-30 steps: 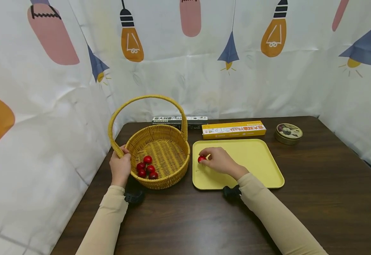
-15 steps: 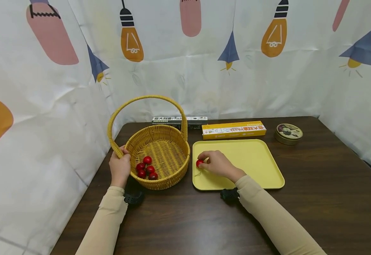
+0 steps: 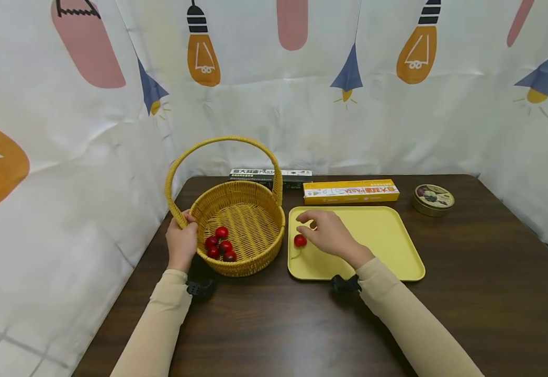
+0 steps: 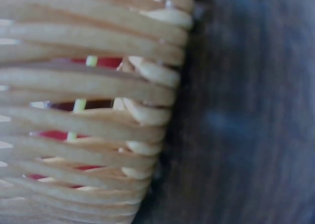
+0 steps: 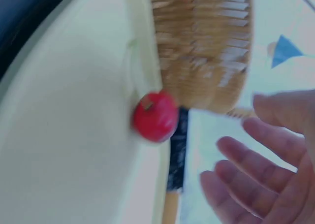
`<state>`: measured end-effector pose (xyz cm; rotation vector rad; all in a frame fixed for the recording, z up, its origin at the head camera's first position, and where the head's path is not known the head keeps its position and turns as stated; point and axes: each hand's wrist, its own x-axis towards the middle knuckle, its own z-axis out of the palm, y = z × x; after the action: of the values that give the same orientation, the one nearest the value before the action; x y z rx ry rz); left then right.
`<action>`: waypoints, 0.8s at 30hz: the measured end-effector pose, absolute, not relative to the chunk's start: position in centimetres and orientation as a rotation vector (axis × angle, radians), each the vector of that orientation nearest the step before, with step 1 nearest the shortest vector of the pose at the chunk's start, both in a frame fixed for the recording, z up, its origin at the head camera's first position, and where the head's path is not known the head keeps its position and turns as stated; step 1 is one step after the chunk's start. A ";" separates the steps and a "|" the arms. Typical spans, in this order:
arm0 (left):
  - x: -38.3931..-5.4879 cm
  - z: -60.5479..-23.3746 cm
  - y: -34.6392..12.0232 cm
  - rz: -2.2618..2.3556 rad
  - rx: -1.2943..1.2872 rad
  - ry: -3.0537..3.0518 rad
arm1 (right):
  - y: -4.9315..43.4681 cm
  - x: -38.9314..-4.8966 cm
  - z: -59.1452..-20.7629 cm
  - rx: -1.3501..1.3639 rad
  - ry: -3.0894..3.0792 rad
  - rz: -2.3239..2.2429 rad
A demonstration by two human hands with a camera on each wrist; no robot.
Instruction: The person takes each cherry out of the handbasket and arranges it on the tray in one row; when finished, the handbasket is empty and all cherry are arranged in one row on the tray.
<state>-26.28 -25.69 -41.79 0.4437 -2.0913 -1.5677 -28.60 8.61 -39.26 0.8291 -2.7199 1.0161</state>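
A yellow woven basket (image 3: 260, 262) with a tall arched handle stands left of centre. My left hand (image 3: 181, 242) grips it at the rim, where the handle's left foot meets it. Several red cherries (image 3: 222, 232) lie inside at the near left; red shows through the weave (image 4: 93, 88) in the left wrist view. On the yellow tray (image 3: 372, 241), one cherry (image 3: 300, 241) with a stem rests near the left edge. My right hand (image 3: 332, 235) hovers just right of this cherry, thumb and fingers apart and holding nothing. The right wrist view shows the fingers (image 5: 266, 177) spread away from it.
A yellow pasta box (image 3: 351, 192) lies behind the tray, and a dark pasta box (image 3: 297, 179) sits partly hidden behind the basket. A round tin (image 3: 433, 199) stands at the back right of the brown table (image 3: 274, 330). Patterned curtains hang behind and at the left.
My right thumb and fingers have parted from the cherry, which now lies loose on the tray. Earlier they pinched it and shifted it slightly left and nearer. My left hand keeps its grip.
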 end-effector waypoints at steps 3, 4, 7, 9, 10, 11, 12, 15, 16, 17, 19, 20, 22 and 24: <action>-26.6 -41.8 -25.5 -1.565 0.427 -2.096 | 8.0 -27.7 -38.8 0.841 -2.577 1.116; -26.7 -41.7 -25.4 -1.568 0.424 -2.097 | 7.7 -27.4 -38.8 0.854 -2.526 1.144; -26.7 -41.5 -25.3 -1.570 0.423 -2.101 | 6.6 -26.6 -38.8 0.926 -2.395 1.175; -26.6 -41.4 -25.3 -1.569 0.429 -2.102 | 5.7 -26.1 -39.0 0.983 -2.334 1.164; -26.5 -41.3 -25.3 -1.573 0.433 -2.102 | 5.3 -25.9 -39.1 1.017 -2.308 1.160; -26.5 -41.3 -25.4 -1.576 0.438 -2.099 | 4.9 -25.7 -39.2 1.053 -2.291 1.146; -26.4 -41.3 -25.4 -1.581 0.443 -2.097 | 4.4 -25.6 -39.3 1.085 -2.279 1.147; -26.3 -41.5 -25.6 -1.588 0.448 -2.094 | 3.1 -25.2 -39.6 1.146 -2.254 1.128; -26.3 -41.6 -25.7 -1.591 0.450 -2.092 | 2.7 -25.1 -39.6 1.157 -2.252 1.123; -26.3 -41.7 -25.6 -1.591 0.450 -2.090 | 2.3 -25.1 -39.7 1.161 -2.255 1.124; -26.3 -41.8 -25.6 -1.586 0.449 -2.092 | 1.4 -25.1 -40.0 1.166 -2.254 1.156; -26.3 -41.8 -25.7 -1.584 0.448 -2.091 | 0.9 -25.1 -40.1 1.167 -2.249 1.185; -26.3 -41.8 -25.7 -1.578 0.446 -2.093 | -0.2 -25.2 -40.3 1.154 -2.270 1.211; -26.2 -41.8 -25.7 -1.571 0.441 -2.096 | -1.1 -25.2 -40.4 1.124 -2.326 1.168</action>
<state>-26.24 -25.68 -41.81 0.4411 -2.0959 -1.5715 -25.20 -1.10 -40.42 1.1244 -2.3258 1.1678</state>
